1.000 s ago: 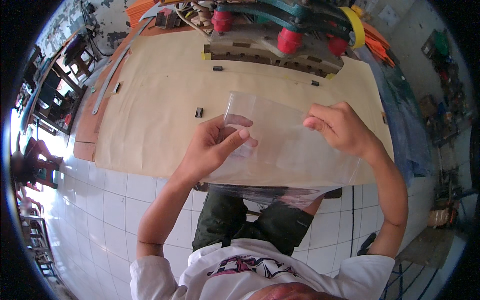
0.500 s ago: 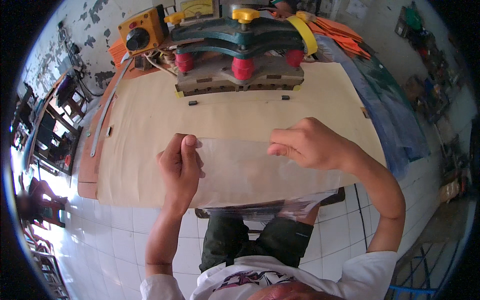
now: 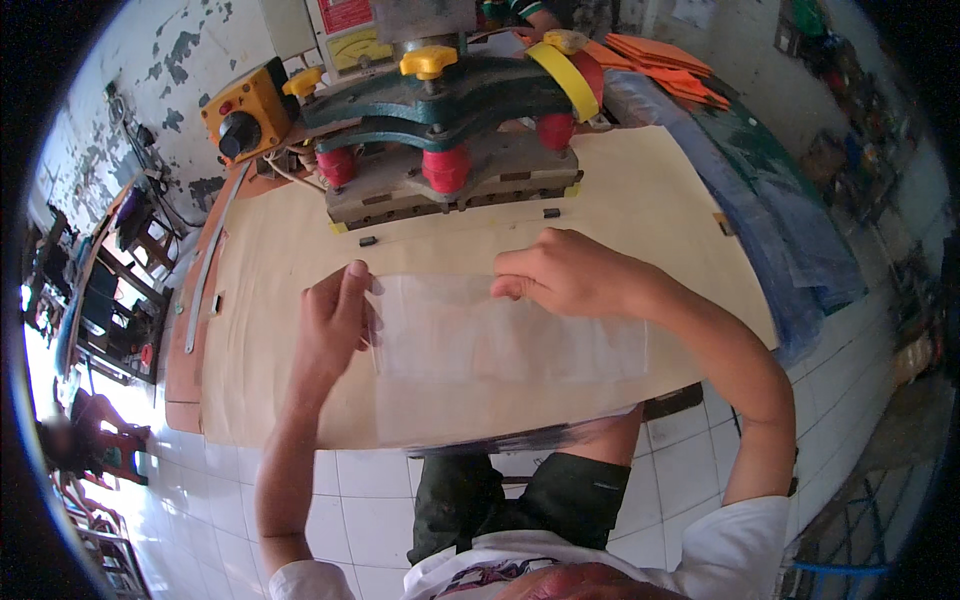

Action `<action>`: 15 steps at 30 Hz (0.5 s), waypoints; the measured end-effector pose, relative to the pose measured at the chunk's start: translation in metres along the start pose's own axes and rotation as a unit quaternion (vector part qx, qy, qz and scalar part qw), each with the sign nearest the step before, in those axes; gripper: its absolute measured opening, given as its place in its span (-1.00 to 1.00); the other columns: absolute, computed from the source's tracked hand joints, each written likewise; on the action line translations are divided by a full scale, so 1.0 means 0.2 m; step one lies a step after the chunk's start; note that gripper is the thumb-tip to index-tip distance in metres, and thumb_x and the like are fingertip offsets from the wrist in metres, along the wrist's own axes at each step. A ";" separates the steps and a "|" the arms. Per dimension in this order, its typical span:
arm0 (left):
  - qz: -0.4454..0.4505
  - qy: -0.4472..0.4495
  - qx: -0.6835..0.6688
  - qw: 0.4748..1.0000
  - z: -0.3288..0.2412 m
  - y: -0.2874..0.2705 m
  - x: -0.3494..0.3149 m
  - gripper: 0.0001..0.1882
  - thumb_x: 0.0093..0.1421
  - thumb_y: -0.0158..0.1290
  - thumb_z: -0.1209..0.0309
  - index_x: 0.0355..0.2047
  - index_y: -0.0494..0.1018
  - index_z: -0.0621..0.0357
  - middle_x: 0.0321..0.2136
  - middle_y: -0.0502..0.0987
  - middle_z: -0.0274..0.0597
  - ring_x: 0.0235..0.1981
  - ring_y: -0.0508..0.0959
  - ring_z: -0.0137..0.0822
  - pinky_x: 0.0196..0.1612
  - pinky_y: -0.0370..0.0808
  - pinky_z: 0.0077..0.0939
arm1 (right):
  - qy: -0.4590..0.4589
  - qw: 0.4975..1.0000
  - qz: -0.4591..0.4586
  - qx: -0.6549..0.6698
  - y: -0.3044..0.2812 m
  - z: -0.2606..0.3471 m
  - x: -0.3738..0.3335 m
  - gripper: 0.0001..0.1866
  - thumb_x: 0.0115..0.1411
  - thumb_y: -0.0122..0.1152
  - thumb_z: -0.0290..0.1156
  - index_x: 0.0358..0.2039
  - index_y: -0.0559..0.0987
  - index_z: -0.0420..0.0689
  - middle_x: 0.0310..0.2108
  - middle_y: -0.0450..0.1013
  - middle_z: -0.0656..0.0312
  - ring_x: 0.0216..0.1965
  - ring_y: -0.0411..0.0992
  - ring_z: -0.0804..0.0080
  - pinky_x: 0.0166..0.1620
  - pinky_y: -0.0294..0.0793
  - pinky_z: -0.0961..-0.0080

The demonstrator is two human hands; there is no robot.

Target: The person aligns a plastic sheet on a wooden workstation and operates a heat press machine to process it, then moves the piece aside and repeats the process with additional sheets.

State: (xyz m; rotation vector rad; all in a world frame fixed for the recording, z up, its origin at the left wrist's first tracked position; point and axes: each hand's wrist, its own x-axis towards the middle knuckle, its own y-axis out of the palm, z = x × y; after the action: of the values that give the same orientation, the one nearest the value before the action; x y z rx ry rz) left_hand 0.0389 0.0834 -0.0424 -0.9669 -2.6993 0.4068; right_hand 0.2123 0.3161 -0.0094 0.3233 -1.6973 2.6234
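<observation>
A clear plastic sheet [image 3: 500, 350], which looks like a flat bag, lies over the cream board [image 3: 270, 340] in front of me. My left hand [image 3: 338, 315] is closed on its left edge, thumb on top. With my right hand [image 3: 570, 275] I pinch its far edge, right of the middle, the fingers curled under. The sheet's near part reaches the board's front edge above my lap. Beyond my hands stands a press-like machine [image 3: 440, 105] with a dark green frame, red posts and yellow knobs. Two small black blocks, a left one [image 3: 368, 241] and a right one [image 3: 551, 213], sit before its metal bar [image 3: 465, 195].
A yellow control box [image 3: 245, 115] with a black dial stands left of the machine. A metal strip [image 3: 215, 260] runs along the board's left side. Bluish plastic sheets [image 3: 745, 200] drape on the right, with orange sheets [image 3: 660, 65] behind. Another person's arm [image 3: 540, 18] shows at the back.
Both hands have moved with the plastic sheet toward the machine's bar. More of the sheet lies flat on the board, and less hangs over the front edge. The view has also shifted.
</observation>
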 end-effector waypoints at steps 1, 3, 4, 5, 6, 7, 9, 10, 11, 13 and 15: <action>0.039 -0.059 -0.027 0.997 0.02 -0.03 0.05 -0.47 0.39 -0.11 0.06 -0.46 0.45 0.33 -0.78 0.37 -0.26 -0.80 0.39 -0.49 -0.73 0.33 -0.56 | -0.006 1.000 -0.007 0.019 0.03 -0.06 0.01 -0.75 0.28 0.11 -0.26 -0.39 0.56 -0.19 -0.51 0.52 -0.02 -0.42 0.51 -0.05 -0.31 0.46 0.23; 0.023 -0.082 0.053 0.995 0.07 -0.12 0.19 -0.44 0.36 -0.09 0.02 -0.49 0.46 0.33 -0.79 0.38 -0.26 -0.80 0.40 -0.47 -0.73 0.34 -0.55 | -0.008 0.999 -0.018 0.035 0.09 -0.18 0.03 -0.73 0.28 0.10 -0.25 -0.39 0.56 -0.19 -0.50 0.53 -0.03 -0.40 0.51 -0.06 -0.28 0.47 0.22; 0.004 -0.110 0.134 0.985 0.11 -0.17 0.26 -0.41 0.34 -0.06 -0.02 -0.53 0.47 0.32 -0.80 0.38 -0.26 -0.79 0.41 -0.46 -0.72 0.36 -0.53 | -0.005 0.999 -0.007 0.032 0.13 -0.24 0.04 -0.74 0.28 0.11 -0.24 -0.40 0.56 -0.19 -0.49 0.53 -0.03 -0.40 0.51 -0.07 -0.28 0.48 0.21; -0.017 -0.093 0.191 0.977 0.16 -0.24 0.33 -0.42 0.32 -0.03 -0.02 -0.56 0.47 0.31 -0.80 0.37 -0.28 -0.79 0.42 -0.46 -0.71 0.36 -0.53 | -0.004 1.000 0.005 0.029 0.16 -0.28 0.05 -0.74 0.27 0.12 -0.24 -0.40 0.56 -0.18 -0.48 0.53 -0.04 -0.39 0.51 -0.07 -0.27 0.49 0.20; -0.039 -0.076 0.248 0.965 0.23 -0.31 0.40 -0.42 0.30 0.00 -0.02 -0.59 0.47 0.29 -0.80 0.37 -0.29 -0.78 0.42 -0.46 -0.71 0.37 -0.52 | -0.004 1.000 0.001 0.031 0.18 -0.29 0.06 -0.74 0.27 0.12 -0.24 -0.40 0.56 -0.18 -0.48 0.53 -0.04 -0.39 0.51 -0.07 -0.27 0.49 0.20; -0.053 -0.051 0.274 0.959 0.31 -0.42 0.46 -0.45 0.29 0.02 0.02 -0.58 0.48 0.30 -0.80 0.39 -0.24 -0.79 0.43 -0.42 -0.70 0.38 -0.48 | -0.012 1.000 -0.003 0.015 0.19 -0.28 0.07 -0.74 0.26 0.14 -0.24 -0.41 0.57 -0.17 -0.48 0.54 -0.04 -0.39 0.51 -0.06 -0.28 0.50 0.19; -0.067 -0.024 0.304 0.950 0.49 -0.63 0.59 -0.49 0.28 0.04 0.06 -0.58 0.48 0.32 -0.79 0.41 -0.18 -0.79 0.44 -0.38 -0.69 0.38 -0.44 | -0.035 0.999 -0.032 0.002 0.25 -0.30 0.09 -0.76 0.22 0.19 -0.24 -0.46 0.57 -0.16 -0.49 0.56 0.01 -0.42 0.54 0.00 -0.31 0.51 0.19; -0.103 -0.024 0.351 0.930 0.58 -0.71 0.66 -0.52 0.26 0.05 0.10 -0.56 0.48 0.33 -0.75 0.45 -0.10 -0.75 0.48 -0.28 -0.63 0.42 -0.35 | -0.037 0.999 -0.035 0.003 0.26 -0.30 0.10 -0.76 0.22 0.19 -0.24 -0.46 0.57 -0.16 -0.49 0.56 0.01 -0.42 0.54 0.00 -0.31 0.51 0.19; -0.136 -0.023 0.395 0.908 0.64 -0.75 0.70 -0.55 0.24 0.07 0.14 -0.55 0.49 0.35 -0.70 0.49 -0.01 -0.71 0.52 -0.18 -0.57 0.45 -0.26 | -0.048 0.998 -0.050 0.011 0.28 -0.31 0.09 -0.76 0.21 0.20 -0.25 -0.47 0.57 -0.15 -0.50 0.56 0.04 -0.44 0.54 0.03 -0.33 0.52 0.21; -0.167 0.014 0.416 0.894 0.71 -0.74 0.74 -0.56 0.22 0.08 0.15 -0.53 0.48 0.36 -0.65 0.51 0.05 -0.63 0.55 -0.10 -0.49 0.45 -0.18 | -0.061 0.996 -0.069 0.016 0.28 -0.33 0.07 -0.76 0.19 0.23 -0.26 -0.50 0.55 -0.14 -0.53 0.56 0.11 -0.49 0.55 0.09 -0.39 0.52 0.25; -0.212 0.045 0.455 0.864 0.74 -0.69 0.73 -0.59 0.17 0.10 0.13 -0.49 0.51 0.34 -0.55 0.56 0.11 -0.45 0.60 0.03 -0.33 0.46 -0.09 | -0.068 0.994 -0.083 0.006 0.29 -0.33 0.05 -0.77 0.19 0.23 -0.26 -0.50 0.54 -0.14 -0.53 0.57 0.12 -0.50 0.55 0.11 -0.40 0.52 0.26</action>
State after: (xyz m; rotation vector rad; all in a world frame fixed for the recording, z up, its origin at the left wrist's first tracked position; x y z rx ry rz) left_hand -0.1989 0.0493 -0.1140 -0.1062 -2.0961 1.3102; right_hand 0.1844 0.3497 -0.0860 0.6285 -1.6129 2.5443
